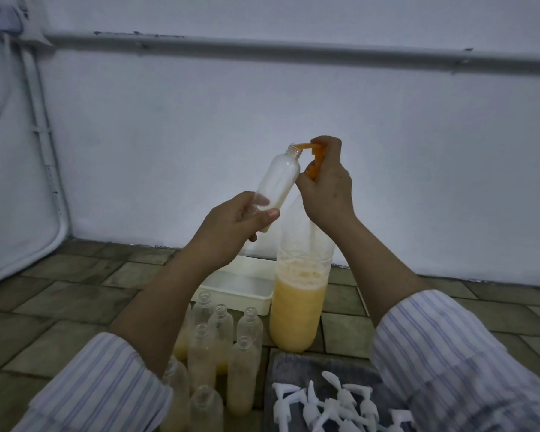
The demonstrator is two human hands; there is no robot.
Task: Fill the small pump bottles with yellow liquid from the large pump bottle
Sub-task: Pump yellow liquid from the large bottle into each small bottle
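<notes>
Left hand (231,227) gripping small clear bottle (276,182), tilted, neck under orange pump spout (306,147). Right hand (325,182) curled over pump head of large pump bottle (300,294), half-full of yellow liquid, standing on tiled floor (60,294) beside uncapped small bottles (222,347).

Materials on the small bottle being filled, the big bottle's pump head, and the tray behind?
Small bottle: likely clear plastic, slightly hazy; the wall shows through it.
Pump head: opaque orange, probably moulded plastic; matte.
Tray: opaque white, smooth, thin-walled; looks plastic.
</notes>
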